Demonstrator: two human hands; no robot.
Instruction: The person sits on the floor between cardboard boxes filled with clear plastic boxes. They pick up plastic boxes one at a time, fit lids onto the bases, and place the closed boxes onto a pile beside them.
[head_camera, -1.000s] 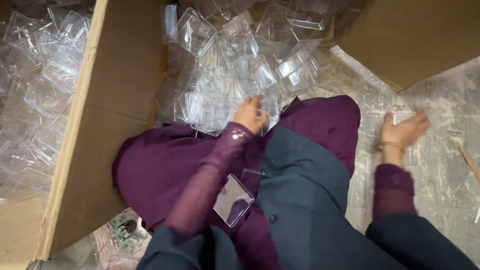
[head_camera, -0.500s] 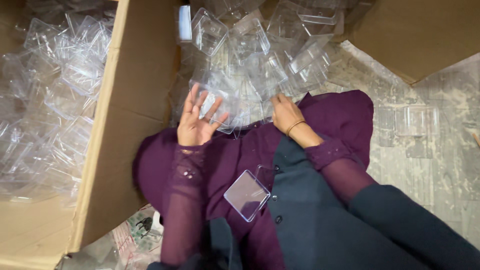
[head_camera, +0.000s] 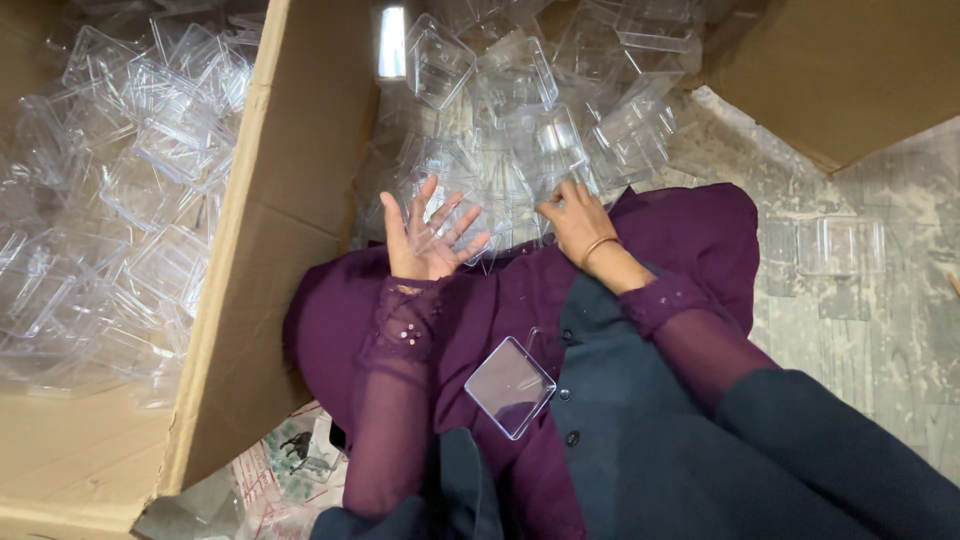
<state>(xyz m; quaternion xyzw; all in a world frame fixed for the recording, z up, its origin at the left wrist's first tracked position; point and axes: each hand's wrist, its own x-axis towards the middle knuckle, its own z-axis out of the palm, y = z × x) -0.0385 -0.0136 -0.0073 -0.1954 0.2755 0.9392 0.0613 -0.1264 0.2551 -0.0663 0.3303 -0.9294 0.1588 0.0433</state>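
The heaped boxes (head_camera: 520, 90) are clear, glossy hard plastic, as is the flat square lid (head_camera: 510, 387). The cardboard flap (head_camera: 290, 200) is matt brown. The purple cloth (head_camera: 690, 230) looks soft; the sleeve (head_camera: 395, 400) is sheer. The floor (head_camera: 880, 330) is mottled and worn.

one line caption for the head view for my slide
Left hand open and right hand resting on a heap of clear plastic boxes, a flat clear square lid lying on the purple lap.

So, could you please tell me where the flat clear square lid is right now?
In the head view, the flat clear square lid lies on the purple cloth over the lap, low centre, below the left hand and right hand.
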